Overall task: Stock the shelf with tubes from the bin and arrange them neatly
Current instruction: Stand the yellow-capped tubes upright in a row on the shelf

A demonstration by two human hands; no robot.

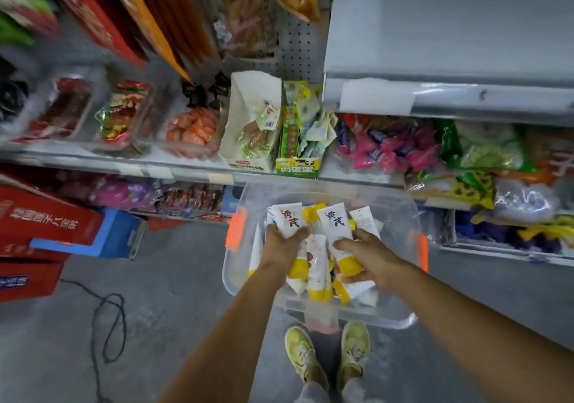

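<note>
A clear plastic bin with orange handles stands on the floor in front of my feet. It holds several white tubes with yellow caps. My left hand grips one white tube with its printed end pointing up. My right hand grips another white tube, its yellow cap near my palm. Both hands are over the bin's middle. More tubes lie loose beneath them. A bare grey shelf sits at the upper right.
The shelf below the bare one carries snack packs, pink packets and open sausage cartons. Red and blue boxes are stacked on the floor at the left. A black cable loops across the grey floor. My yellow shoes stand behind the bin.
</note>
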